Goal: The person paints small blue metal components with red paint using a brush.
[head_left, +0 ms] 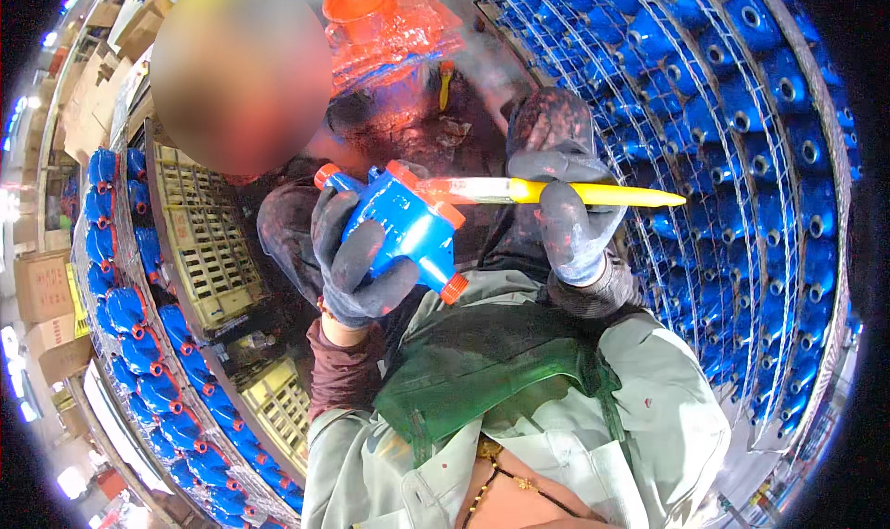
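My left hand (357,260) curls around the blue body (400,221), fingers wrapped over its near side, while my right hand (577,216) pinches the brush (593,193) between thumb and fingers. The body lies directly left of my right hand; its long axis slants from upper left down to lower right, ending in a ribbed orange spout (454,289). The brush runs nearly level, with its bristles (450,191) pointing left at the body's orange collar (450,216); whether they touch or stop just beside it, I can't tell. The body is smooth, glossy and bulging, the brush handle slick yellow and tapered, the bristles soaked orange-red. My dark gloves look matt and paint-smeared. Beyond stands a red, paint-caked pot (357,2).
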Motion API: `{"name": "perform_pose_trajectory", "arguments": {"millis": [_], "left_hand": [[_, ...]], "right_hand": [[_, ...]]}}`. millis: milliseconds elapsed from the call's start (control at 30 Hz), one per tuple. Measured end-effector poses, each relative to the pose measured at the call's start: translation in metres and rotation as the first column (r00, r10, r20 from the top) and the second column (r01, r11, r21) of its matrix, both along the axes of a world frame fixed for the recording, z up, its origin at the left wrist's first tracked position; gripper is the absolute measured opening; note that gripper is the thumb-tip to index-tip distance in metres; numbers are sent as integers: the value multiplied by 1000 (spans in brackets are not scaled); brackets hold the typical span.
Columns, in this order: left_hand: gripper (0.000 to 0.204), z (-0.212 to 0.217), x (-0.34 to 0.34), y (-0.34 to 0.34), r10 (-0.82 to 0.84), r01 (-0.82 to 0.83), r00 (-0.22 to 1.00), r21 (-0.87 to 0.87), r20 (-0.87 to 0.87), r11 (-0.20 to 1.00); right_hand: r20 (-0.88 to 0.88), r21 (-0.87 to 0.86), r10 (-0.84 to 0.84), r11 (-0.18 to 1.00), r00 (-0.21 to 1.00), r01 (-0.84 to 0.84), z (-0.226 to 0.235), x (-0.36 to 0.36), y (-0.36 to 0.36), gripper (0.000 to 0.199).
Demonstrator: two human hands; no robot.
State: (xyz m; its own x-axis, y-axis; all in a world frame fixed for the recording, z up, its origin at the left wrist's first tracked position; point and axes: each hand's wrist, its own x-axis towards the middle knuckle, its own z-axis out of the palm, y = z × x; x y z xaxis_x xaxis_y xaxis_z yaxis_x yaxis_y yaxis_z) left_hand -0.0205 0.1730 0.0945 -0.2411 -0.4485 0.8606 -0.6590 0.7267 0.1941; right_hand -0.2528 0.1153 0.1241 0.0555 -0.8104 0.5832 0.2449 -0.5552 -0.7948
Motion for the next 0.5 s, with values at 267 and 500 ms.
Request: {"name": "perform_pose_trajectory", "arguments": {"millis": [267, 500], "left_hand": [[77, 4, -13, 20, 207, -104, 890, 260, -407, 960], [85, 11, 26, 60, 206, 612, 45, 190, -977, 768]], "right_hand": [[101, 443, -206, 885, 973, 142, -23, -24, 19, 7], [37, 554, -94, 831, 995, 58, -62, -5, -12, 29]]}}
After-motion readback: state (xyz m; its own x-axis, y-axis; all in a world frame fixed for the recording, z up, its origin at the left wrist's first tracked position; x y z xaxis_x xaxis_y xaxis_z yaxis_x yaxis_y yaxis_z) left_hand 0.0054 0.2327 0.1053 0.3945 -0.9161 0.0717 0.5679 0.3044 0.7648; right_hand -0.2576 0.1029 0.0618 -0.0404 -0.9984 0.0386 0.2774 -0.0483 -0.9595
